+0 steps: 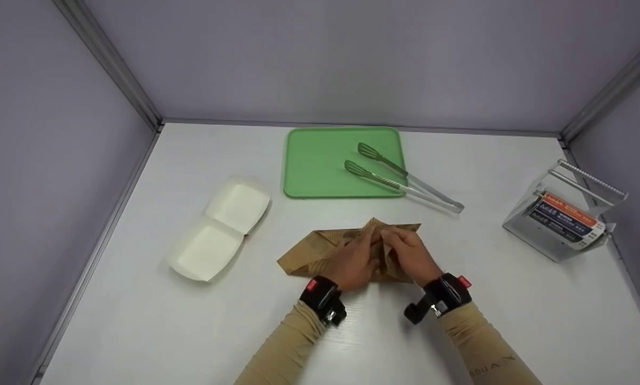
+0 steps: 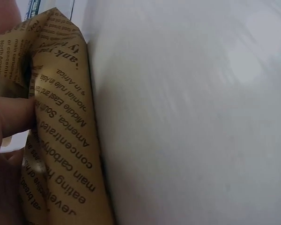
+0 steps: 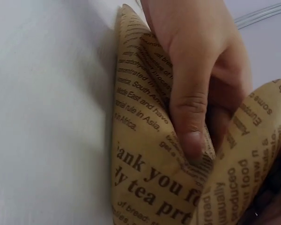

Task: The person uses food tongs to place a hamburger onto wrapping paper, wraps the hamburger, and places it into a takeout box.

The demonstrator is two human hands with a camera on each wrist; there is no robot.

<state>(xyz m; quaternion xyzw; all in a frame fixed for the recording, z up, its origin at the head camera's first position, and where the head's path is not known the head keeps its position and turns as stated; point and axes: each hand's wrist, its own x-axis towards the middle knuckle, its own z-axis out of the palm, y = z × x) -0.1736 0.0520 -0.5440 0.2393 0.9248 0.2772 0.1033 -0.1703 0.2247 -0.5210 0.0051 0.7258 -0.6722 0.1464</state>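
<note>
A sheet of brown wrapping paper (image 1: pixel 302 255), printed with dark text, lies folded on the white table in front of me. My left hand (image 1: pixel 353 263) pinches a fold of it, with the thumb tucked against the printed paper (image 2: pixel 68 136) in the left wrist view. Close beside it, my right hand (image 1: pixel 411 258) grips the paper's right part, fingertips near its top edge. In the right wrist view a hand (image 3: pixel 199 61) pushes its thumb into a paper fold (image 3: pixel 145 159). Whether the paper encloses anything is hidden.
An opened white takeout box (image 1: pixel 208 248) lies to the left. Metal tongs (image 1: pixel 389 182) rest across a green tray (image 1: pixel 320 166) at the back. A white rack (image 1: pixel 533 240) holding packs with orange and dark blue labels (image 1: pixel 565 219) stands at right.
</note>
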